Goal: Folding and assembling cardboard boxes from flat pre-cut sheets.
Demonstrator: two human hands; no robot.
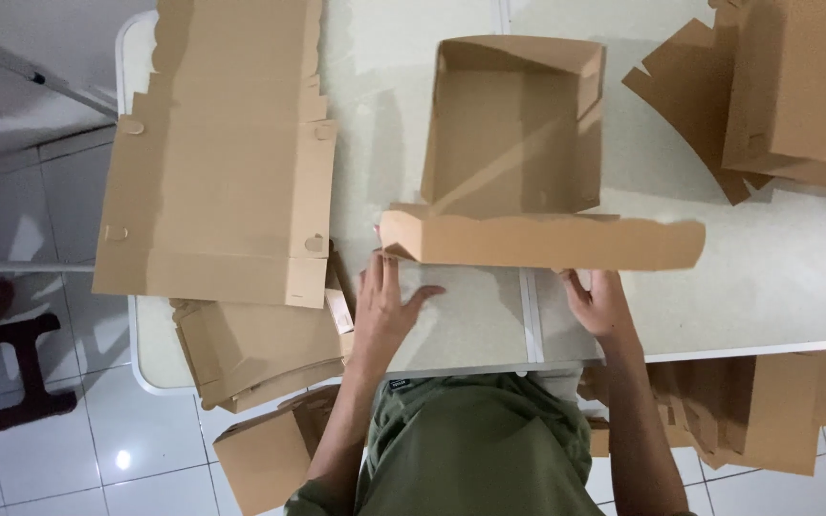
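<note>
We stand at a white bench [776, 277]. A flat cardboard sheet [217, 182] lies left of our fingers. The half-folded brown box [518, 153] sits just beyond them. Our left hand [386, 306] and right hand [599, 301] rest under its front flap, fingers spread, gripping nothing.

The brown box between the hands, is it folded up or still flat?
Folded up: the cardboard box has raised walls around an empty inside, its front flap spread outward.
</note>
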